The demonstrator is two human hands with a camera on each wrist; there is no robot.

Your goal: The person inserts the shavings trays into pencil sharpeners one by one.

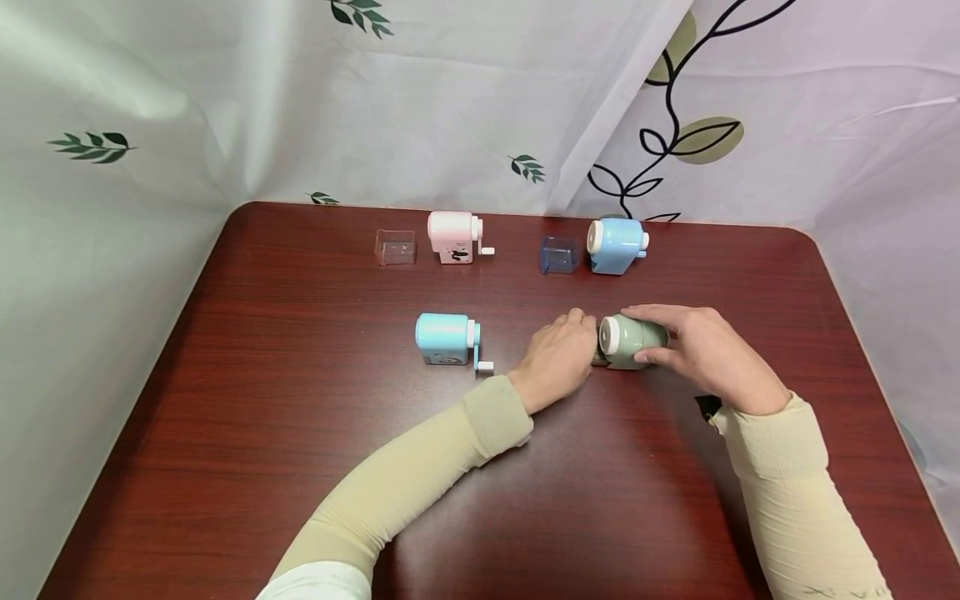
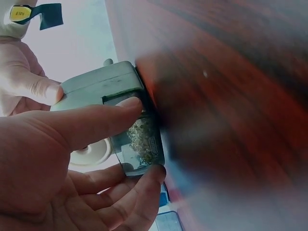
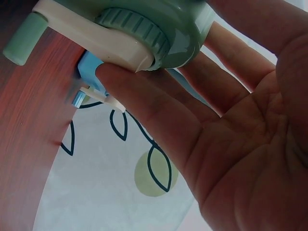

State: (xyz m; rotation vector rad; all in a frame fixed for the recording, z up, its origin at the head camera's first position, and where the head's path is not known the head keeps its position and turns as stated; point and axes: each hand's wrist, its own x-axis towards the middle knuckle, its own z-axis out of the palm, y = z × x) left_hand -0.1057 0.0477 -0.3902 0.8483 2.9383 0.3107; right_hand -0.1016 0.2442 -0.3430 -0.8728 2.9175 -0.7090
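Note:
A green hand-crank pencil sharpener (image 1: 637, 333) stands on the table at centre right. My right hand (image 1: 708, 354) holds its body from the right, thumb in front and fingers behind. Close to that palm, the right wrist view shows the sharpener's crank (image 3: 91, 36), cream with a green knob. On the other side, my left hand (image 1: 558, 354) grips the clear shavings drawer (image 2: 139, 142) between thumb and fingers. Shavings fill part of the drawer, which sticks out from the sharpener's body. In the head view the left hand covers most of it.
A pink sharpener (image 1: 451, 235) and a blue sharpener (image 1: 617, 247) stand at the back, each beside a detached drawer, one clear (image 1: 395, 248), one dark blue (image 1: 560, 256). A turquoise sharpener (image 1: 443, 337) stands left of my hands. Curtains (image 1: 450, 100) hang behind the table (image 1: 285, 467).

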